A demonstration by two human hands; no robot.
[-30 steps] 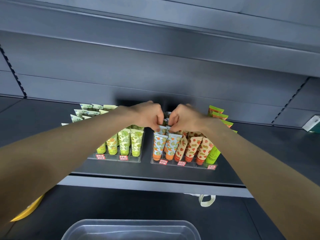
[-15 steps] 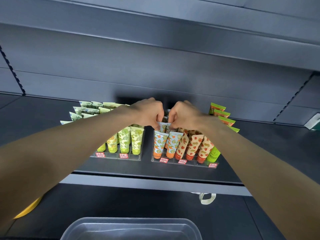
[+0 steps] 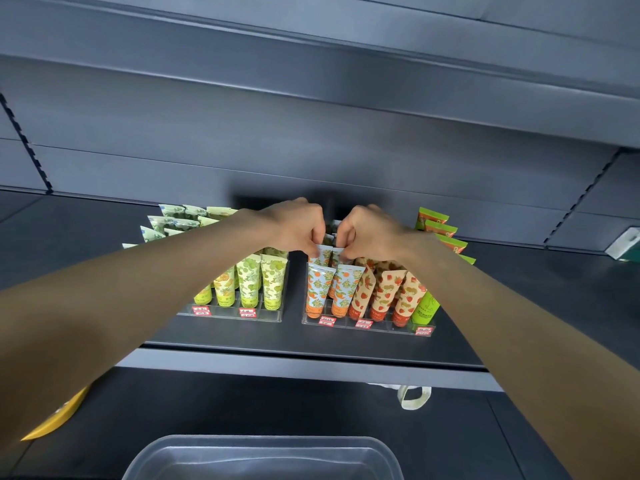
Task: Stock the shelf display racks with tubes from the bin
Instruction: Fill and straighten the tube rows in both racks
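Observation:
Two clear display racks stand on the dark shelf: the left rack point(image 3: 270, 315) holds green and yellow tubes point(image 3: 273, 282), the right rack point(image 3: 381, 329) holds orange-patterned blue tubes point(image 3: 320, 287), strawberry tubes point(image 3: 389, 289) and green tubes point(image 3: 434, 225). My left hand point(image 3: 294, 226) pinches the top of a blue orange-patterned tube point(image 3: 322, 256) in the second row of the right rack. My right hand point(image 3: 370, 230) pinches the top of the neighbouring tube point(image 3: 336, 258). The back rows behind my hands are hidden. A clear plastic bin point(image 3: 263, 455) sits at the bottom edge.
The shelf's front edge point(image 3: 311, 367) runs across below the racks. A yellow object point(image 3: 55, 417) lies at the lower left, a cream loop handle point(image 3: 414, 398) hangs under the shelf at right, and a white-green box point(image 3: 627, 244) sits far right. The upper shelf overhangs.
Both hands stay bunched at the blue tubes in the right rack; my fingers shifted slightly on the tube tops. The camera tilted a little.

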